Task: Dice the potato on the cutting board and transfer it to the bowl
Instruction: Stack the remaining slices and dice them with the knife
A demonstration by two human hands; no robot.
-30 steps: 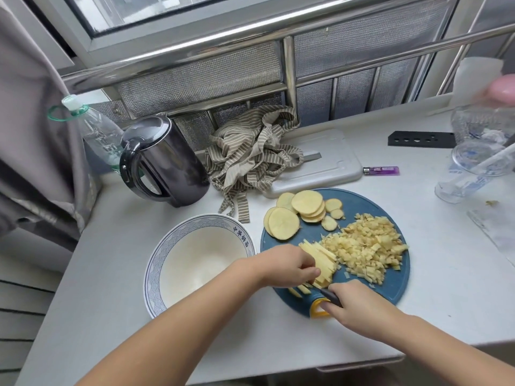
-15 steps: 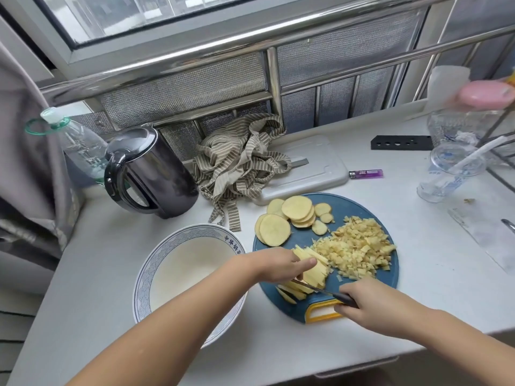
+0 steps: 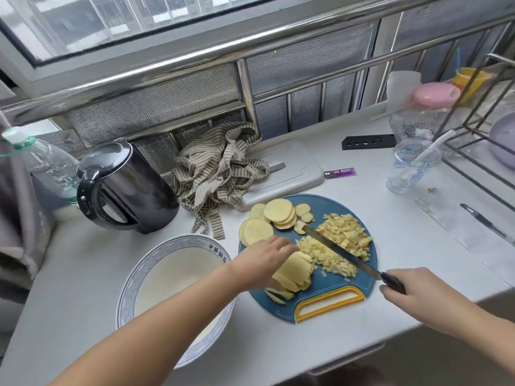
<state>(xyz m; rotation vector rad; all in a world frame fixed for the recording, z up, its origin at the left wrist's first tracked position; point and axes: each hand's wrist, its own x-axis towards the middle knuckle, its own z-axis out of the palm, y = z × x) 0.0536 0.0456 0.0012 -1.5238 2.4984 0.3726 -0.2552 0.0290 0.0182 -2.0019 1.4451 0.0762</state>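
A round blue cutting board [image 3: 334,203] with a yellow handle holds round potato slices [image 3: 278,211] at the back, a pile of diced potato [image 3: 344,235] on the right and a stack of cut strips [image 3: 295,271] at the front left. My left hand [image 3: 264,259] rests on the strip stack with fingers stretched toward the dice. My right hand [image 3: 412,291] grips the black handle of a knife [image 3: 334,247], whose blade lies slantwise through the diced pile. The white bowl [image 3: 133,277] with a blue rim stands left of the board and holds nothing.
A black kettle [image 3: 122,188] and a water bottle [image 3: 47,168] stand at the back left. A striped cloth [image 3: 220,171] lies on a white board [image 3: 295,168]. A lighter [image 3: 340,172], plastic cup [image 3: 412,165], black holder [image 3: 367,141] and wire rack [image 3: 473,129] sit to the right.
The knife has left the strip stack and swung right, its blade now across the diced pile. My left hand has opened over the strips. The camera has pulled up and right.
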